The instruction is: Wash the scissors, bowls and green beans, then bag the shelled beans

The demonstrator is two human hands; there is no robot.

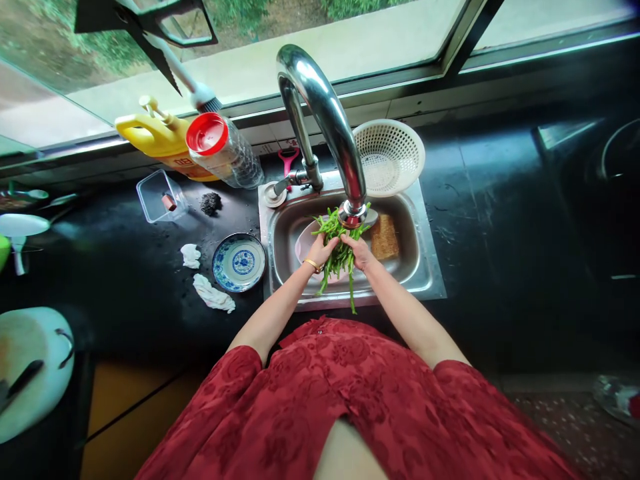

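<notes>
A loose bunch of long green vegetable stems is gripped between my two hands, over the steel sink. My left hand, with a gold bangle at the wrist, closes on its left side. From the right, my right hand holds the same bunch, thumb toward the middle. Some stems hang down toward the sink's front edge. Under the bunch lies a pale pink basin, mostly covered. The chrome faucet has its spout right above the stems. A brown sponge-like block rests in the sink's right part.
Behind the sink stands a white colander. On the left are a blue-and-white plate, crumpled white cloths, a clear plastic box, a red-lidded jar and a yellow jug. A cutting board lies at the far left.
</notes>
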